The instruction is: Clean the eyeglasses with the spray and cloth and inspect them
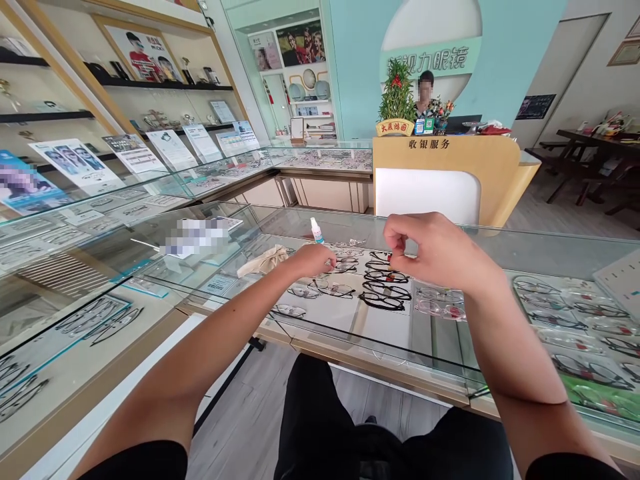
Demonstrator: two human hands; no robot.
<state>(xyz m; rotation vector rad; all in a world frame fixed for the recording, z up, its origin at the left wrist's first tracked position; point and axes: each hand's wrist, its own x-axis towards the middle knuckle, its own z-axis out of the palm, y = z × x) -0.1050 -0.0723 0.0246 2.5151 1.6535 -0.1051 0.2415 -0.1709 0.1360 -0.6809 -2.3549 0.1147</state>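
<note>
At the glass counter (pixel 375 371): contents, left to right

On the far left, wall shelves (pixel 163 85), black, bearing trophies (pixel 157 120) and other small items. Leaflets (pixel 170 148), several, propped in a row below the shelves. Printed sheet (pixel 203 237), its picture blurred, lying flat near the counter's left end.

Cloth (pixel 265 259), one, pale beige, crumpled, beside the left wrist. Left hand (pixel 316 259): lowered, fingers curled well in; whether anything is held between the fingertips cannot be told. Bottle (pixel 317 231), one, small, white with a blue label, upright, just beyond the left hand. Thin-rimmed glasses (pixel 334 288), several pairs, laid out below and to the right of the left hand, the nearest just beside its fingers; contact unclear.

Dark-framed glasses (pixel 385 295), several pairs, stacked in a column between the two hands. Leafy plant (pixel 397 93), one, standing on the cash desk (pixel 495 170) beyond; a person (pixel 424 107) behind that desk, partly hidden.

Right hand (pixel 430 250): raised over the counter, thumb and forefinger curved into a loop with a gap inside; whether their tips pinch something small cannot be told. Pale-rimmed glasses (pixel 440 308), some pinkish, below the right hand. Further glasses (pixel 590 367), in rows, right of the right forearm. Dark wooden table (pixel 590 139), far right, well apart.
</note>
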